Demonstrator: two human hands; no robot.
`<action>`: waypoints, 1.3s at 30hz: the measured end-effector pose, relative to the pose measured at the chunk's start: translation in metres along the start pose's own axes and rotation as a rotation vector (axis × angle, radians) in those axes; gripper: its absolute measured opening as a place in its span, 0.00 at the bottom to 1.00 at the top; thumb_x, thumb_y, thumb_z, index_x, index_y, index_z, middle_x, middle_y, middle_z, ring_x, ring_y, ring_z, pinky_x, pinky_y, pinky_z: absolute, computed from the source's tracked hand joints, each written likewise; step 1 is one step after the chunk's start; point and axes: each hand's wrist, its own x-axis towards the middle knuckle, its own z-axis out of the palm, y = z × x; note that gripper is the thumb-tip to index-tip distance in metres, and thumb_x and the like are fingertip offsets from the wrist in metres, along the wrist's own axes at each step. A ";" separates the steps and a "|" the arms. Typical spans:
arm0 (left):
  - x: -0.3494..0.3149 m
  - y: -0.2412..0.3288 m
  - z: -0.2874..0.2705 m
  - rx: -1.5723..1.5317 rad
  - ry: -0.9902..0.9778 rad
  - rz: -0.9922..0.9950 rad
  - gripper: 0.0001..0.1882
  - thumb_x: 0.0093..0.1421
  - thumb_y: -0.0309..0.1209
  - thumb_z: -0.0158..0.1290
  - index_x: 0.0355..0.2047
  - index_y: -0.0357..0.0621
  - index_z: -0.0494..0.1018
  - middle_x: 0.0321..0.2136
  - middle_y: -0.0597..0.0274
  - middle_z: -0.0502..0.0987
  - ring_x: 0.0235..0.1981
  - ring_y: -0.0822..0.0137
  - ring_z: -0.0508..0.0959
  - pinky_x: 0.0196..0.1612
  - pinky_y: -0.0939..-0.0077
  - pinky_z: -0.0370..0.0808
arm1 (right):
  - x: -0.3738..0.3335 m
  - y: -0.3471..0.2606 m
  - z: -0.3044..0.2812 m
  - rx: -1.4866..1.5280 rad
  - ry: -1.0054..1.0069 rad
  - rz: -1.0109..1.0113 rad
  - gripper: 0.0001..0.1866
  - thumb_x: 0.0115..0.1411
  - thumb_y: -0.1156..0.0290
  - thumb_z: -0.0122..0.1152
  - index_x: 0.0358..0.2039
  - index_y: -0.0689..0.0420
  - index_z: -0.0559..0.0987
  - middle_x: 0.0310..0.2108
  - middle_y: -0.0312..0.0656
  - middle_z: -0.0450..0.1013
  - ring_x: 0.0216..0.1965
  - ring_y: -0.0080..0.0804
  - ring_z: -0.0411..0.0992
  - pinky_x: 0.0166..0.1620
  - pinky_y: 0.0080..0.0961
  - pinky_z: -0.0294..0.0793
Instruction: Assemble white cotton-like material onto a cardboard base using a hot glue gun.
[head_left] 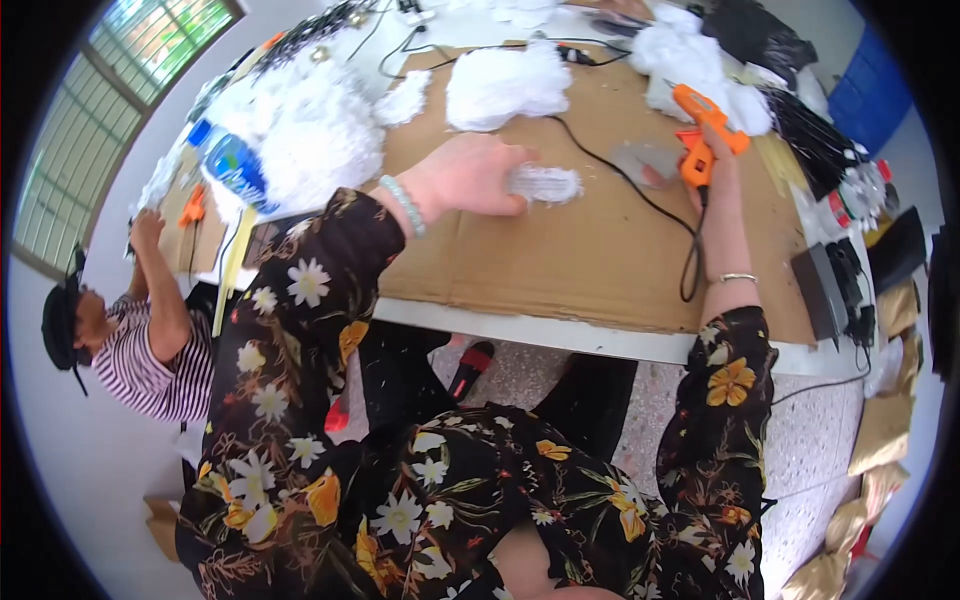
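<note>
1. While the left hand (475,172) is over the middle of the cardboard sheet (560,260), its grip pinches one end of a small ribbed white bundle (547,184) between thumb and fingers; frayed free end points right

2. Right hand (722,172): grip wrapped around the handle of an orange glue gun (698,108), nozzle aimed up and to the left, well apart from the bundle; trigger contact cannot be told

3. Black cord (605,161) runs across the cardboard between the hands and loops up to the base of the gun's handle

4. Cardboard lies on a white desk (480,324), whose near edge shows below it

5. Beyond the left hand: white fluffy block (505,88) on the cardboard; to its left, a large pile of white fluff (310,130), blue-capped bottle (228,160) leaning just beside it

6. Beyond the gun: more white fluff and a black plastic bag (755,40)

7. Far left: co-worker in a striped shirt (165,370), near a second orange glue gun (193,206) on the desk
</note>
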 end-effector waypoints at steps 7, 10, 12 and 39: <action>0.006 0.006 -0.012 -0.045 -0.084 0.050 0.24 0.47 0.41 0.57 0.45 0.45 0.73 0.29 0.49 0.77 0.31 0.50 0.77 0.36 0.62 0.73 | -0.006 -0.005 0.004 0.056 0.041 -0.033 0.13 0.57 0.58 0.56 0.30 0.55 0.72 0.20 0.37 0.72 0.15 0.23 0.68 0.14 0.16 0.62; 0.004 -0.002 -0.006 0.002 -0.075 0.150 0.22 0.48 0.40 0.56 0.43 0.45 0.74 0.29 0.51 0.77 0.31 0.51 0.77 0.36 0.62 0.73 | -0.013 -0.009 0.009 0.055 0.019 -0.007 0.12 0.58 0.59 0.56 0.30 0.54 0.71 0.19 0.36 0.71 0.14 0.22 0.68 0.12 0.15 0.61; 0.008 0.001 -0.003 0.017 -0.040 0.199 0.21 0.49 0.39 0.56 0.42 0.45 0.74 0.29 0.52 0.77 0.31 0.51 0.77 0.37 0.62 0.73 | -0.009 -0.005 0.011 0.079 0.030 0.002 0.12 0.58 0.60 0.56 0.31 0.56 0.71 0.20 0.37 0.71 0.15 0.23 0.68 0.14 0.16 0.63; -0.013 -0.075 -0.047 -1.205 0.228 -0.537 0.17 0.53 0.21 0.52 0.44 0.35 0.69 0.33 0.65 0.76 0.34 0.75 0.76 0.34 0.84 0.73 | -0.002 0.000 0.002 0.090 -0.022 -0.001 0.13 0.58 0.63 0.57 0.37 0.60 0.72 0.25 0.39 0.71 0.21 0.27 0.70 0.24 0.23 0.74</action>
